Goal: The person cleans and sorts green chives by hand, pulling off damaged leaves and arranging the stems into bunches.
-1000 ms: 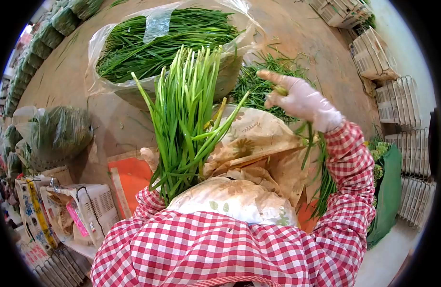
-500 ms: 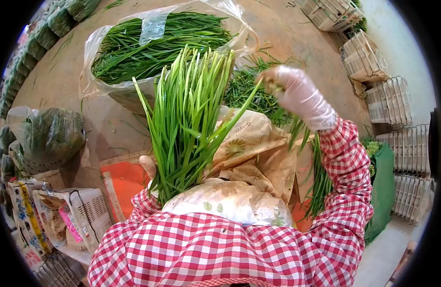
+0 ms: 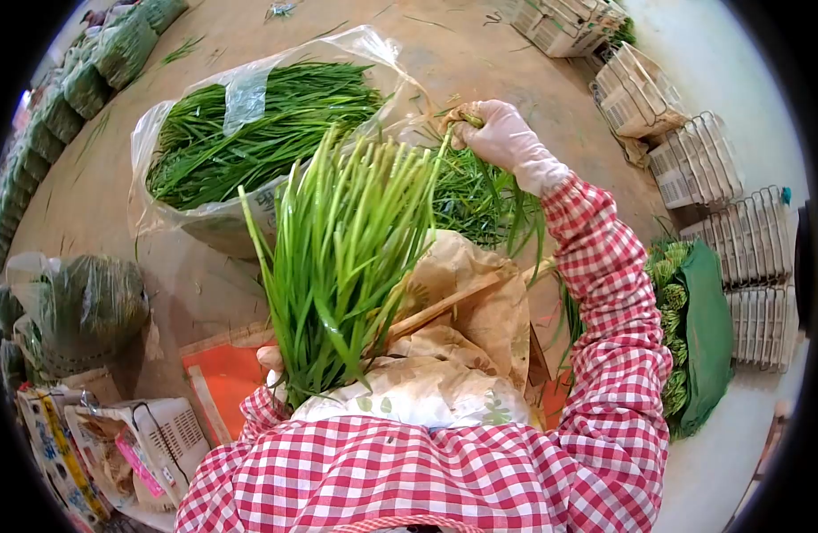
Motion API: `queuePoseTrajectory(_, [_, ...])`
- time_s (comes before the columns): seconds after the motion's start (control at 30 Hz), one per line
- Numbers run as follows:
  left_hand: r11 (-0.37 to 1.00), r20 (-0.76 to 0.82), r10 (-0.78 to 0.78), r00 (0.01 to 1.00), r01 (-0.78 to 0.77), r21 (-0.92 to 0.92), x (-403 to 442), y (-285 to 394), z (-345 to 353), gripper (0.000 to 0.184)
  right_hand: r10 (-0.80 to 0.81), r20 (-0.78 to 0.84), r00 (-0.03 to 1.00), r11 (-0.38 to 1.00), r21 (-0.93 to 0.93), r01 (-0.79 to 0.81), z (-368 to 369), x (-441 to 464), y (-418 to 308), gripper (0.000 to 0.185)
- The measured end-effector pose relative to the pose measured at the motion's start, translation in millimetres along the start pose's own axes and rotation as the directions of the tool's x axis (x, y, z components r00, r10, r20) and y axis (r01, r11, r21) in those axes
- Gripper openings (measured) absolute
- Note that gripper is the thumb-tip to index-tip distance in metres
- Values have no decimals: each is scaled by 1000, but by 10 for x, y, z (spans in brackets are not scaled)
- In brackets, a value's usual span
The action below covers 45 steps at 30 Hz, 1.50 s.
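Observation:
A thick bunch of garlic chives [image 3: 338,258] stands upright before my chest, its pale cut ends pointing away from me. My left hand [image 3: 271,362] is closed around the bunch's lower left side; the leaves hide most of its fingers. My right hand [image 3: 502,138], in a thin whitish glove with soiled fingertips, pinches some chive stalks at the bunch's upper right edge. Loose green leaves hang below that hand. Under the bunch, a stained patterned apron [image 3: 462,311] covers my lap.
An open clear plastic bag [image 3: 191,218] full of chives lies ahead on the floor. Loose trimmings [image 3: 471,195] lie beside it. White crates [image 3: 640,89] line the right side, near bundles under a green cloth [image 3: 706,346]. Filled bags [image 3: 98,302] and another crate [image 3: 174,435] stand left.
My right hand has moved forward and left, to the cut ends of the bunch. The view has shifted, showing more of the bundles under the green cloth. My left hand still holds the bunch.

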State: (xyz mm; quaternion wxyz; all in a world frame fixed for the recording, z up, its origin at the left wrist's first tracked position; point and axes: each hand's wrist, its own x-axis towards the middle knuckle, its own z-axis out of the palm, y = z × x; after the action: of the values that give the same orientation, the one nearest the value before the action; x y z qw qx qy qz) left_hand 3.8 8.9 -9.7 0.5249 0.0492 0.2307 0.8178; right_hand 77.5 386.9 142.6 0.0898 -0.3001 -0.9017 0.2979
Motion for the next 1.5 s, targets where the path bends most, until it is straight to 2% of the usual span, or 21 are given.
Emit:
queuePoseTrajectory(0.17, [1000,-4,-12,1000,12,-1,-2,2,-4,87,162,-69,984,965,222,-143,-212,247,493,26])
queuePoseTrajectory(0.2, [1000,-5,-14,1000,14,-2,-4,6,-6,87,104,-211,972,973,-180,-143,-287,267,562,26])
queuePoseTrajectory(0.23, [1000,-7,-12,1000,12,2,-13,8,6,87,-10,-311,950,818,-549,-171,-338,258,632,27])
queuePoseTrajectory(0.37, [1000,-7,9,1000,-9,-26,-46,31,15,89,83,-110,990,695,-706,-137,-228,20,686,29])
queuePoseTrajectory(0.43, [999,-1,26,1000,-26,-40,-7,46,39,89,408,249,878,892,-312,-326,-77,-300,290,30])
queuePoseTrajectory(0.5, [997,-1,50,999,-50,-57,33,68,71,90,262,361,895,964,-147,-223,149,-646,78,35])
queuePoseTrajectory(0.57, [996,-1,69,998,-68,-63,40,89,85,90,158,551,820,943,163,-290,263,-815,-93,38])
queuePoseTrajectory(0.7, [992,21,100,995,-98,-75,98,116,136,91,62,852,521,813,260,-522,698,-923,-18,35])
queuePoseTrajectory(0.77, [990,38,119,992,-116,-83,126,140,156,92,145,868,474,826,158,-542,950,-979,-63,33])
queuePoseTrajectory(0.83, [986,64,141,988,-135,-97,171,153,188,93,55,852,520,862,222,-455,1008,-946,-66,35])
queuePoseTrajectory(0.9, [982,92,161,983,-150,-112,210,160,218,93,-39,624,780,828,458,-324,1022,-889,-142,38])
queuePoseTrajectory(0.93, [982,110,165,980,-152,-116,227,156,245,94,40,698,715,797,410,-444,952,-847,-161,44])
queuePoseTrajectory(0.97, [981,135,167,977,-151,-123,249,157,269,94,29,696,717,804,410,-431,971,-832,-223,44])
queuePoseTrajectory(1.0, [980,160,170,972,-150,-129,271,155,285,94,-1,674,739,921,289,-262,1020,-850,-327,44])
queuePoseTrajectory(1.07, [984,241,153,958,-124,-128,291,120,343,95,-54,603,796,998,64,19,1124,-961,-494,41])
queuePoseTrajectory(1.1, [987,290,131,948,-99,-124,304,110,363,95,-65,701,710,959,240,-149,1043,-964,-587,44])
queuePoseTrajectory(1.17, [997,397,61,916,-39,-63,268,94,423,97,-27,566,824,930,317,-187,982,-935,-589,41])
queuePoseTrajectory(1.3, [998,331,42,943,-26,-53,210,129,562,99,128,355,926,841,456,-291,591,-869,-565,21])
queuePoseTrajectory(1.37, [999,313,25,949,-12,-44,233,119,555,99,-125,197,972,682,729,-60,476,-910,-637,19])
queuePoseTrajectory(1.4, [999,317,12,948,1,-39,243,115,496,99,-117,193,974,685,726,-62,400,-921,-701,19])
queuePoseTrajectory(1.5, [1000,316,0,949,-1,4,252,94,538,97,-296,473,830,680,714,-165,379,-892,-867,32])
